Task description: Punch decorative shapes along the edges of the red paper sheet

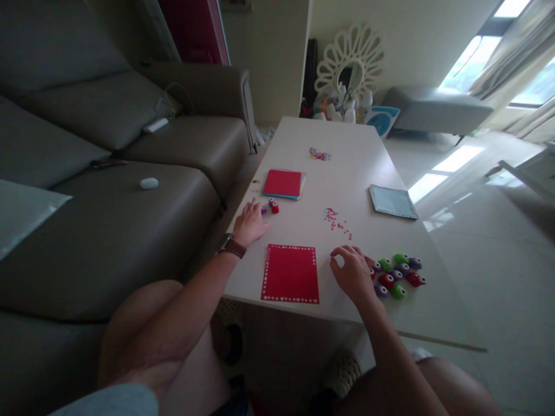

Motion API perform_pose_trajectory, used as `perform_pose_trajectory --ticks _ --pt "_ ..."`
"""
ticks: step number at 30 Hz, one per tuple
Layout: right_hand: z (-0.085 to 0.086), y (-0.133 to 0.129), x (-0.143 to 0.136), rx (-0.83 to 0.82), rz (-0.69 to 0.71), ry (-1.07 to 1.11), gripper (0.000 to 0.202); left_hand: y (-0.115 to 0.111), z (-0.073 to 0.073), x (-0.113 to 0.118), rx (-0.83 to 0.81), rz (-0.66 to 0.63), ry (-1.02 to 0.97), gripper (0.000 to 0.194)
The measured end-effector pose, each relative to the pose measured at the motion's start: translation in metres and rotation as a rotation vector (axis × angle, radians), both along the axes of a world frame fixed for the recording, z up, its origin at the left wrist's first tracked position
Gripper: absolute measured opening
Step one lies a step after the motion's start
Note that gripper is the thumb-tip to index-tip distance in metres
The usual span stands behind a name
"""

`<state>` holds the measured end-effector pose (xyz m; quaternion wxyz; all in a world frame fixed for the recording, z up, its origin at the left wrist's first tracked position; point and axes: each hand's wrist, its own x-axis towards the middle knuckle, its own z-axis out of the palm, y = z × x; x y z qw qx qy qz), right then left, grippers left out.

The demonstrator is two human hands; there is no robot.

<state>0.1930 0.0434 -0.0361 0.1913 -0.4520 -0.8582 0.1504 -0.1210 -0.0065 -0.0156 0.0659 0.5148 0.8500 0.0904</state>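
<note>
A red paper square (291, 274) with small cut-outs along its edges lies near the front of the white table. My left hand (251, 223), fingers apart, rests beside small purple and red punches (273, 205); whether it touches the purple one is unclear. To the right of the red square, my right hand (352, 269) has its thumb and forefinger curled towards each other, with nothing visible between them. Several green, purple and red punches (398, 275) stand grouped just beyond it. Red paper bits (336, 223) are scattered between the hands, farther back.
A stack of coloured paper (282, 183) sits at the table's left edge. Multicoloured bits (319, 154) lie farther back. A pale blue edged sheet (392, 201) is at the right edge. A sofa (173, 173) stands left of the table (342, 185).
</note>
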Motion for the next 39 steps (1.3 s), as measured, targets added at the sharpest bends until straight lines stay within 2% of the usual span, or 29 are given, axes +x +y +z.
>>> perform_pose_trajectory --ticks 4,12,22,34,39 --pt "0.001 0.0 -0.002 -0.011 0.0 -0.006 0.01 0.001 0.001 -0.004 -0.041 0.006 0.038 0.051" --pt "0.001 -0.002 0.0 0.012 0.006 -0.001 0.012 -0.005 0.018 -0.001 -0.127 0.053 0.088 0.044" --pt "0.003 -0.004 0.001 -0.011 0.003 -0.007 0.011 0.003 0.007 -0.019 -0.031 0.042 -0.026 0.037" --pt "0.003 -0.005 0.003 -0.017 0.008 -0.005 0.01 0.006 -0.002 -0.025 0.002 0.03 0.008 0.028" --pt "0.004 -0.004 0.003 0.004 0.001 0.008 0.01 0.003 0.0 -0.025 -0.018 0.033 0.02 0.022"
